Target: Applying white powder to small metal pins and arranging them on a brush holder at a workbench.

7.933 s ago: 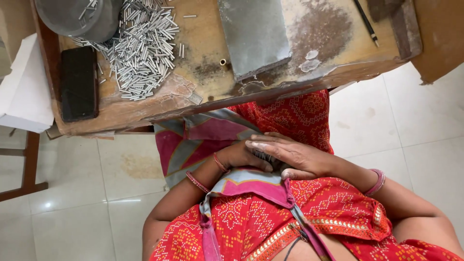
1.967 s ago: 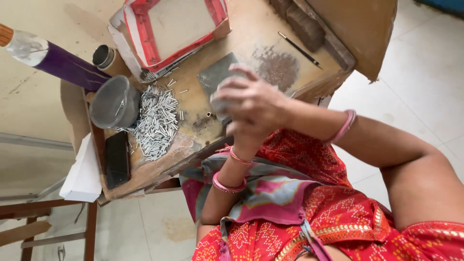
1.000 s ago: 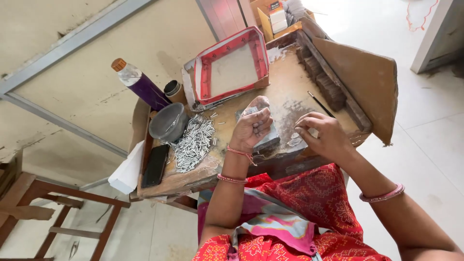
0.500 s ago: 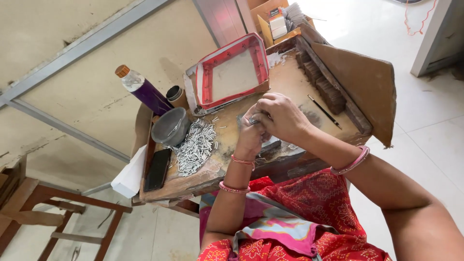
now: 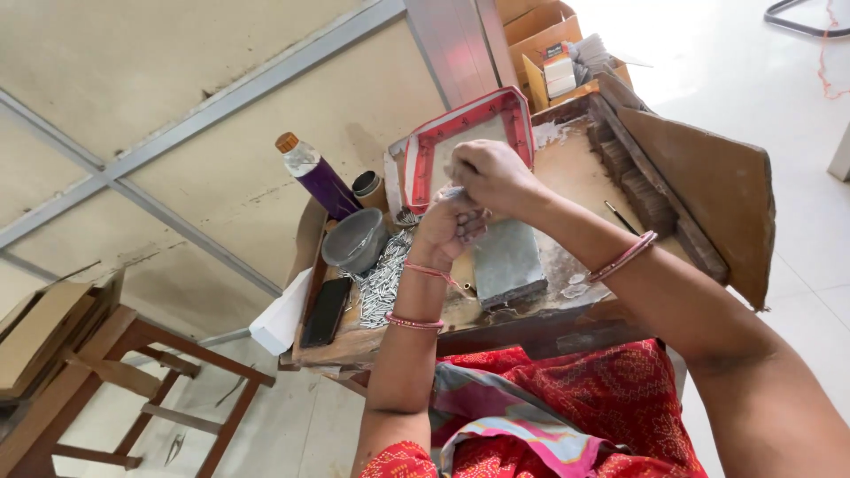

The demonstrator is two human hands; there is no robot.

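My left hand point(image 5: 447, 232) and my right hand point(image 5: 490, 175) meet above the small wooden work table point(image 5: 611, 305). Their fingers pinch together around something small; what it is stays hidden between the fingertips. Under them lies a grey stone slab point(image 5: 505, 261). A heap of thin silver sticks point(image 5: 382, 285) spreads just left of my left wrist. Behind the hands leans a red-rimmed tray point(image 5: 416, 173) with a pale inside.
A grey metal bowl point(image 5: 353, 242), a purple bottle point(image 5: 320, 183), a dark cup point(image 5: 368, 185) and a black phone point(image 5: 326, 312) crowd the table's left side. White paper point(image 5: 282, 314) hangs off its edge. A cardboard box point(image 5: 549, 44) stands behind; a wooden stool point(image 5: 115, 372) at left.
My hands rose from my lap to the table and came together over the slab. In the last half second they closed up near the tray, and my view drew nearer.
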